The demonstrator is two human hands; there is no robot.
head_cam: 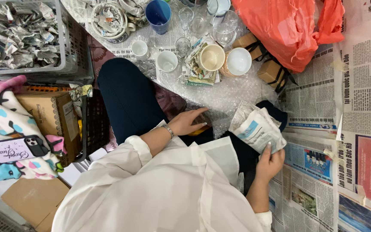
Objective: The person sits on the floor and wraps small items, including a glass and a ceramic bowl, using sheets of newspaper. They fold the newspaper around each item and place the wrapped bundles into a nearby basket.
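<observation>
Head view: the right hand grips the lower edge of a newspaper-wrapped bundle, fingers curled and clamped on the paper, above the newspaper-covered floor. The left hand lies flat, fingers together and extended, on what may be a brown object beside bubble wrap. Cups stand beyond.

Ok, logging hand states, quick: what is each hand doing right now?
Left hand: open, fingers spread flat on the bubble wrap.
Right hand: closed on a newspaper-wrapped bundle.
</observation>
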